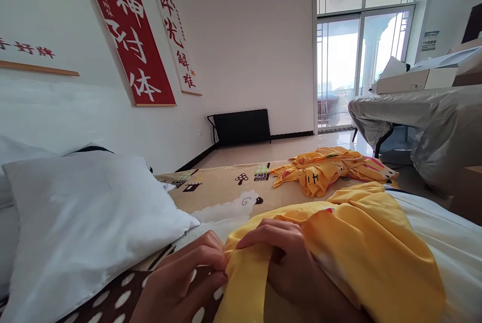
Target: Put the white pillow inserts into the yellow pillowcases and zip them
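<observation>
A yellow pillowcase (372, 237) lies bunched in front of me, partly over a white pillow (440, 217) at the right. My left hand (184, 275) pinches the near left edge of the yellow fabric between thumb and fingers. Just beside it, my right hand (289, 257) is curled over the same fabric, its fingertips on top of a fold. Part of the right palm and thumb is hidden by the cloth.
Another white pillow (94, 217) lies at the left on a patterned blanket (211, 192). Crumpled yellow printed fabric (320, 172) rests at the bed's far edge. A plastic-covered table (410, 112) with boxes stands right; a black folded frame (241, 127) leans by the wall.
</observation>
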{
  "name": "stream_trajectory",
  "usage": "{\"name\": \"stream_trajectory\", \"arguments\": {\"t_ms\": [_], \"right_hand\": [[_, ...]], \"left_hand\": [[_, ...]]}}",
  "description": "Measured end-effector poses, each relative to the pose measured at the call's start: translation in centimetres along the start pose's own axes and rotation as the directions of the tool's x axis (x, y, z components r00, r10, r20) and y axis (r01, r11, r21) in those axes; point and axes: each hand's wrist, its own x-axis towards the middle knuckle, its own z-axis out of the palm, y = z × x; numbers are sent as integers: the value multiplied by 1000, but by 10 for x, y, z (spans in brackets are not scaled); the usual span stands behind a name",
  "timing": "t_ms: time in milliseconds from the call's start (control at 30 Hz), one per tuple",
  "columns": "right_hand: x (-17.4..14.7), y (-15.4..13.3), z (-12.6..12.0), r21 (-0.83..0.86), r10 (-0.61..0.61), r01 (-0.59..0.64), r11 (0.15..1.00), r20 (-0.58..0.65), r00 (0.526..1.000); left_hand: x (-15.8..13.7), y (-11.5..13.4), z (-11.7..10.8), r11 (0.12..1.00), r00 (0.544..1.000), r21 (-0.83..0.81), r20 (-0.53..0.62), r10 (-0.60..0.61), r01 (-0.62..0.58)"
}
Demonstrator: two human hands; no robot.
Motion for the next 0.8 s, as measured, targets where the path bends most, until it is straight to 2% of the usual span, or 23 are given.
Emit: {"name": "stream_trajectory", "arguments": {"t_ms": [100,200,300,433,500,567,700,733,800], "right_hand": [[3,0,-2,65,-40,40,997,0,999],[6,5,-6,98,-86,85,992,3,996],[8,11,-10,85,-162,157,984,64,985],[10,16,-13,67,-229,219,973,221,948],[10,16,-13,54,-214,208,977,180,960],[11,14,-12,12,-158,157,987,78,984],[11,13,-11,-71,-29,23,997,-88,996],[11,14,-11,-73,-11,2,997,-112,994],[10,15,-11,-60,12,-22,998,-153,988]], "left_hand": [[1,-10,-3,1000,995,5,101,2,-3],[4,-15,1,995,984,-76,158,83,-72],[9,-20,6,979,981,-82,50,190,-185],[17,-29,20,969,972,93,-46,232,-228],[21,-33,29,965,970,130,-57,237,-228],[24,-35,38,967,966,139,-117,230,-213],[22,-28,47,993,917,71,-382,116,-96],[21,-24,47,997,914,31,-400,74,-67],[17,-15,44,998,936,-56,-353,16,-38]]}}
